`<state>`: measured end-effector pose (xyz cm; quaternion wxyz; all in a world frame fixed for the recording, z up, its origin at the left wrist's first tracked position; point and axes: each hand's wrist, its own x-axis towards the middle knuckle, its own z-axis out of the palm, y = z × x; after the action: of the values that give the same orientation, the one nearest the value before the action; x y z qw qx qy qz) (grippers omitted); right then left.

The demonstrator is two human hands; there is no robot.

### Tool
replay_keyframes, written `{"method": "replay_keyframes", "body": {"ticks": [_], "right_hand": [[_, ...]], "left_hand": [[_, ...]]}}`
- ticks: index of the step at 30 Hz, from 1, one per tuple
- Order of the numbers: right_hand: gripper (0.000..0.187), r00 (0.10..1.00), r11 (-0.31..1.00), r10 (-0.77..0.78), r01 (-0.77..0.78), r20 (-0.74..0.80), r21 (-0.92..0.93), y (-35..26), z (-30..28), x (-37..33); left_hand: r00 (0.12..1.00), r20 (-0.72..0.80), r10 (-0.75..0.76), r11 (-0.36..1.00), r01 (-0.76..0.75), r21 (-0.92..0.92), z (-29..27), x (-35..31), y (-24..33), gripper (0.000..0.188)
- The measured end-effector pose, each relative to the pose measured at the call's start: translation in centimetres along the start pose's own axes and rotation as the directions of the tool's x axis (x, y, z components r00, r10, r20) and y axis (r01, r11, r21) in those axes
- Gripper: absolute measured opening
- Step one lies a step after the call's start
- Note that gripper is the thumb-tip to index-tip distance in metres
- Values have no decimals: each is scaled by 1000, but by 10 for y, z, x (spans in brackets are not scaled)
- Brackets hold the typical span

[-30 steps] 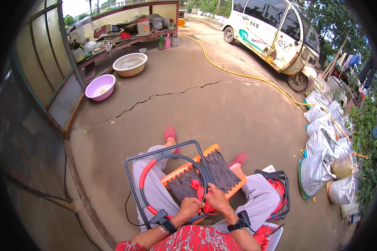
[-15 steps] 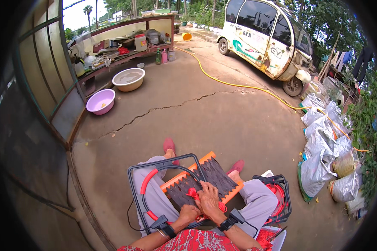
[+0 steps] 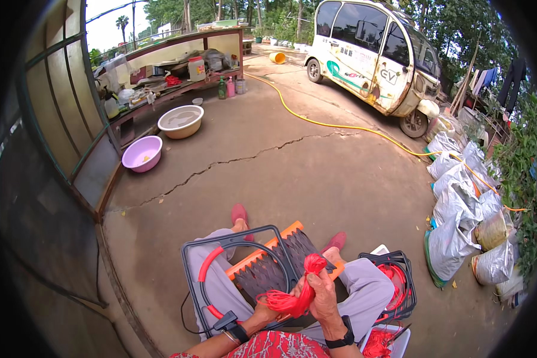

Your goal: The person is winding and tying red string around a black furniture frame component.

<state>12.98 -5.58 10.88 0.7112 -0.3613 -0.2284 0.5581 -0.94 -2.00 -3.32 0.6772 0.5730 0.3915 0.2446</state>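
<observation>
A bundle of thin red cord (image 3: pixel 303 301) hangs between my hands above my lap. My right hand (image 3: pixel 323 293) is closed around its upper part, with a looped tuft sticking out above the fingers. Lower down, my left hand (image 3: pixel 265 312) is closed at the bundle's loose loops, its fingers partly hidden by the cord. Across my left thigh leans a black rectangular frame (image 3: pixel 191 280) with a round hoop inside, partly wrapped in red (image 3: pixel 210 262). Between my knees lies an orange-edged piece (image 3: pixel 244 264) with dark zigzag strips (image 3: pixel 259 276).
By my right leg sit a black frame (image 3: pixel 409 286) with red cord and a white tub (image 3: pixel 401 343) holding more red cord. Filled sacks (image 3: pixel 453 250) line the right side. A yellow hose (image 3: pixel 340 126) crosses the cracked concrete. Ahead are two basins (image 3: pixel 143 154) and a white three-wheeled vehicle (image 3: pixel 364 53).
My right hand has risen and moved right, lifting the red cord, which now shows as a large bundle. My left hand has stayed low and shifted slightly. The view has tilted a little.
</observation>
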Motion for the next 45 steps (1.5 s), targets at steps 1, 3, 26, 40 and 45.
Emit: {"method": "replay_keyframes", "body": {"ticks": [1,3,26,40,45], "right_hand": [[30,1000,1000,2,-2,1,25,-24,1,-13],[30,999,999,-32,32,-18,13,-68,-12,-36],[21,843,926,-221,23,-490,-377,-81,-111,-77],[32,949,743,92,-267,-302,-613,-3,-69,-42],[38,924,823,-27,-197,-382,-533,-33,-63,-38]], "left_hand": [[976,-18,-219,976,219,-13,-2,0,6,14],[910,-65,-408,911,402,-97,-4,0,6,14],[878,248,-409,791,477,-382,-4,8,40,15],[876,186,-445,824,482,-298,-1,-2,30,13],[916,151,-371,857,400,-324,-8,1,31,10]]}}
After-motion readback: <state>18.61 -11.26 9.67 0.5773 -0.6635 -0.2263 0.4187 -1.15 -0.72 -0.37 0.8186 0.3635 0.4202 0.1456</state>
